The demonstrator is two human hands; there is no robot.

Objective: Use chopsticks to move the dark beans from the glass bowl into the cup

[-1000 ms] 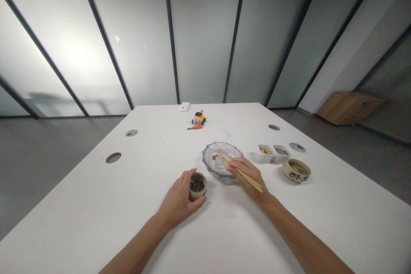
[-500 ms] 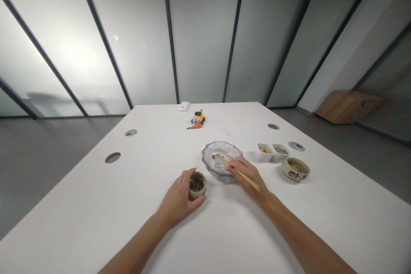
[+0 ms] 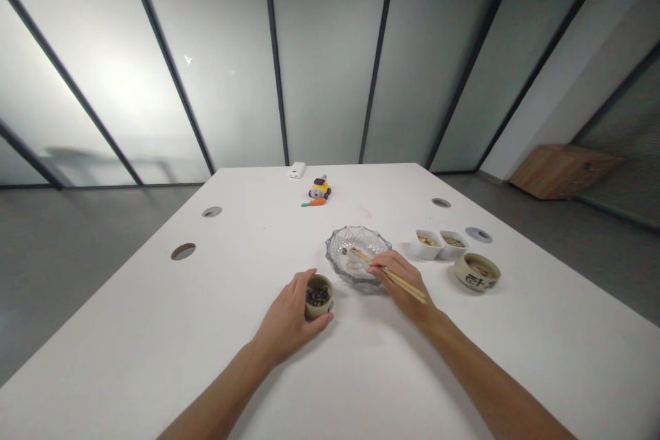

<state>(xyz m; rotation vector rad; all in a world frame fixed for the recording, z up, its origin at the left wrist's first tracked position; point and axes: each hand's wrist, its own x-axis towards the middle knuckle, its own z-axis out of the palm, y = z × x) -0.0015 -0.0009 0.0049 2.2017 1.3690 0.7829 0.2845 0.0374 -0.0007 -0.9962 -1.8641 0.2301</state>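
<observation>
My left hand (image 3: 289,316) is wrapped around a small beige ceramic cup (image 3: 330,308) on the table. Dark seed-like pieces (image 3: 317,295) lie inside the cup. A pair of wooden chopsticks (image 3: 405,283) is gripped in my right hand (image 3: 399,282), over the near right rim of a clear cut-glass bowl (image 3: 337,265). The chopstick tips reach down into the bowl. One small dark piece (image 3: 344,251) shows in the bowl, left of the tips. Whether the tips pinch anything is too small to tell.
Right of the bowl stand two white dishes (image 3: 427,251) with pale and greyish pieces, and a beige ceramic bowl (image 3: 477,280) with dark lettering. Farther back are a yellow toy car (image 3: 320,187), an orange-handled toy screwdriver (image 3: 315,203) and a white box (image 3: 296,170). Round holes (image 3: 183,251) pierce the table (image 3: 206,330).
The chopsticks and my right hand have shifted slightly right within the bowl area. My left hand still holds the cup in place. The whole view has moved very slightly.
</observation>
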